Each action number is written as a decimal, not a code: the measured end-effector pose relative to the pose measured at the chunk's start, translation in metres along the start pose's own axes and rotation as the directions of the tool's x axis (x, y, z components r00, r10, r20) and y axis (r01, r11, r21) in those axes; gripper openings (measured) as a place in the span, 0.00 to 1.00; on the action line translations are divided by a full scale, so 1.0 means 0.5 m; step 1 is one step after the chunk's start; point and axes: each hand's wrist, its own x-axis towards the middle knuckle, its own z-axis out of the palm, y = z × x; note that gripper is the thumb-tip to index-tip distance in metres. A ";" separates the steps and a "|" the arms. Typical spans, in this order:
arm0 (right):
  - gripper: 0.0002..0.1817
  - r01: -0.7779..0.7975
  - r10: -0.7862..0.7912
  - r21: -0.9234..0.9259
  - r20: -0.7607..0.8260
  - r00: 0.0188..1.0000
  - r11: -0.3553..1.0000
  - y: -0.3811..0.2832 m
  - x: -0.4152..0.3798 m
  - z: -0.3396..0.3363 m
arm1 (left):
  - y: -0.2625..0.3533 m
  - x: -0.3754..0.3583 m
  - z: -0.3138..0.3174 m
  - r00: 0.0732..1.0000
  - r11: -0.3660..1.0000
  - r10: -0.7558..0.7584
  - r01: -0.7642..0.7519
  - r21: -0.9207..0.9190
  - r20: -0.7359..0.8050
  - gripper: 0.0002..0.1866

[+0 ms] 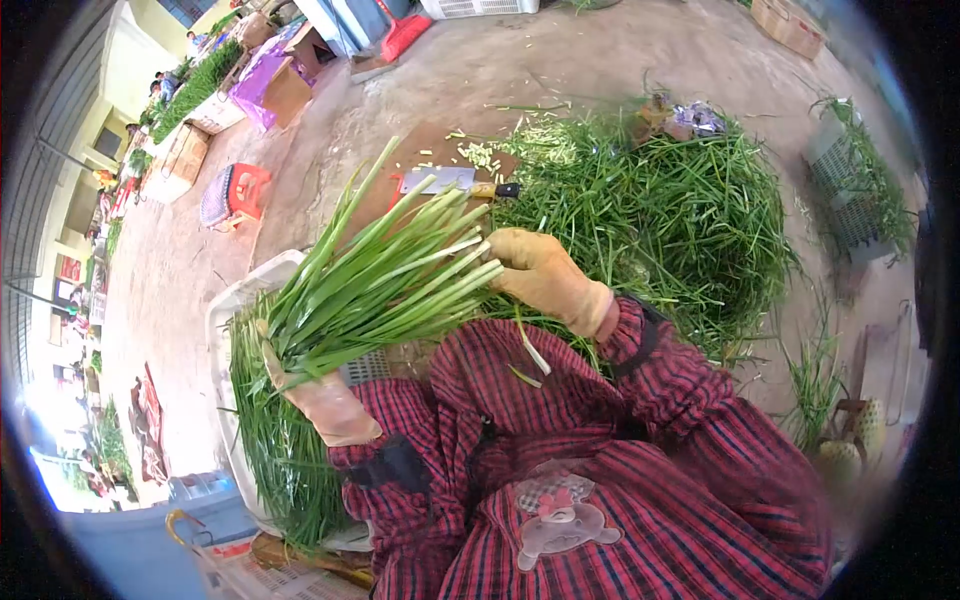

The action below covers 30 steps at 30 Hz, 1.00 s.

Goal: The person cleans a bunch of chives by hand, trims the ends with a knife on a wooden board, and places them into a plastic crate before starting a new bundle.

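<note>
My left hand point(325, 402), in a pale glove, is wrapped round the leafy part of a bunch of garlic chives point(385, 270). The bunch slants up to the right across my lap, with its pale stem ends toward my right hand point(548, 278). That gloved hand is closed at the stem ends, its fingertips partly hidden. A loose pale stalk point(535, 350) hangs below it over my checked apron. Under my left hand, a white plastic crate point(222, 330) holds more long chives point(290, 460).
A cleaver point(440, 180) with a wooden handle lies beyond the bunch, near cut stem ends point(480, 157). A large heap of loose green leaves point(690, 230) covers the floor at right. A red stool point(245, 190), a green basket point(848, 185) and a red dustpan point(403, 35) stand farther out.
</note>
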 end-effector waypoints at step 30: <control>0.09 -0.561 0.591 0.417 0.067 0.804 0.715 0.023 -0.048 0.050 | 0.019 0.004 0.027 0.884 0.767 -0.460 0.346 -0.540 -0.087 0.31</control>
